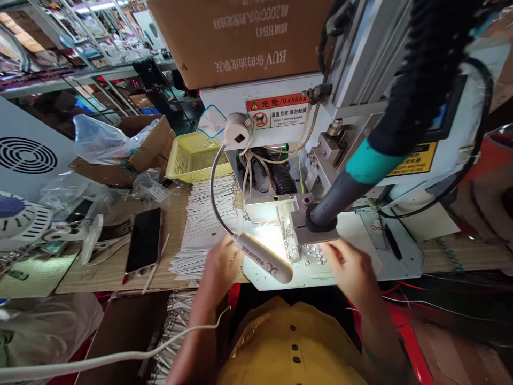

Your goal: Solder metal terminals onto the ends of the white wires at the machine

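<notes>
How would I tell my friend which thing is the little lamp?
Find the big white machine with the red danger sticker. A bendy grey neck curves down from its left side to the lamp, right beside the left hand. It is the only long white bar there, with bright light on the plate under it.

The head camera looks steeply down, close over the lit machine bed (pixel 269 238).

Fingertips of the left hand (pixel 218 264) behind the lamp head (pixel 264 258); tiny parts (pixel 315 255) by right hand (pixel 352 270) indistinct.
</notes>
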`<state>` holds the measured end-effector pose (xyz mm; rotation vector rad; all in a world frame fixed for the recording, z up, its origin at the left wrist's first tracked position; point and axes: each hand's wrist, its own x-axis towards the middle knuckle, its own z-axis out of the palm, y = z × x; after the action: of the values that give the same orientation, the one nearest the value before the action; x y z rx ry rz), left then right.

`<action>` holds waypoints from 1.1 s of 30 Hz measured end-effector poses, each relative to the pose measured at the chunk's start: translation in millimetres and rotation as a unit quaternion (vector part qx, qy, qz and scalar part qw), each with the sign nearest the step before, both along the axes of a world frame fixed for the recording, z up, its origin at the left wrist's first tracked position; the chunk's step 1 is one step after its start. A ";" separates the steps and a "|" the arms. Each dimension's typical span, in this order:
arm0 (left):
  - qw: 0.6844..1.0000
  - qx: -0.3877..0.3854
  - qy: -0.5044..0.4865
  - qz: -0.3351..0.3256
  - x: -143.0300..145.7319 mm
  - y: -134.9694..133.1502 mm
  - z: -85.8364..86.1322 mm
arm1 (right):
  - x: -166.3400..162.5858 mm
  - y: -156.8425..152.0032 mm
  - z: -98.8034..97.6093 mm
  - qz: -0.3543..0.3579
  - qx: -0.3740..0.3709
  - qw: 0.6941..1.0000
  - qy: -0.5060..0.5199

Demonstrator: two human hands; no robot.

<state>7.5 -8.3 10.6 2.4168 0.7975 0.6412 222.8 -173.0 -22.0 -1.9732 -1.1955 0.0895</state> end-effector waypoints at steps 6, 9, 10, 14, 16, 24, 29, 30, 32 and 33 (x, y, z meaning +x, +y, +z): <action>0.991 0.043 0.063 0.106 -68.6 28.4 -14.8 | 49.2 -3.3 -28.8 -0.074 -0.002 0.988 -0.137; 0.991 0.018 0.077 0.107 -72.5 32.3 -24.6 | 48.4 2.4 -36.5 -0.080 -0.016 0.979 -0.186; 0.991 0.017 0.067 0.114 -69.0 34.3 -26.6 | 47.0 3.3 -37.2 -0.085 -0.024 0.978 -0.191; 0.988 0.061 0.050 0.131 -39.8 45.1 -29.6 | 42.4 0.8 -33.2 -0.082 -0.038 0.981 -0.171; 0.984 0.090 0.086 0.130 -22.5 49.7 -30.4 | 39.3 -2.7 -28.2 -0.092 -0.031 0.984 -0.148; 0.970 0.103 0.175 0.134 -4.8 57.8 -30.9 | 22.6 -15.2 -8.3 -0.085 0.017 0.994 0.064; 0.991 0.041 0.065 0.105 -3.0 39.8 -19.9 | 1.6 -3.0 -0.6 0.070 0.005 0.953 0.293; 0.996 0.018 0.053 0.075 1.4 32.1 -18.8 | -3.5 1.7 0.3 0.097 0.003 0.940 0.328; 0.998 -0.027 0.047 -0.021 13.7 13.8 -18.4 | -12.6 11.6 0.8 0.127 0.001 0.919 0.375; 0.995 -0.048 0.049 -0.074 21.1 4.4 -18.9 | -16.3 16.2 0.2 0.131 0.001 0.912 0.389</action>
<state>28.6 -3.9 -8.3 2.4070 0.6635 0.4206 206.5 -156.8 -21.8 -1.5072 -0.8934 0.9209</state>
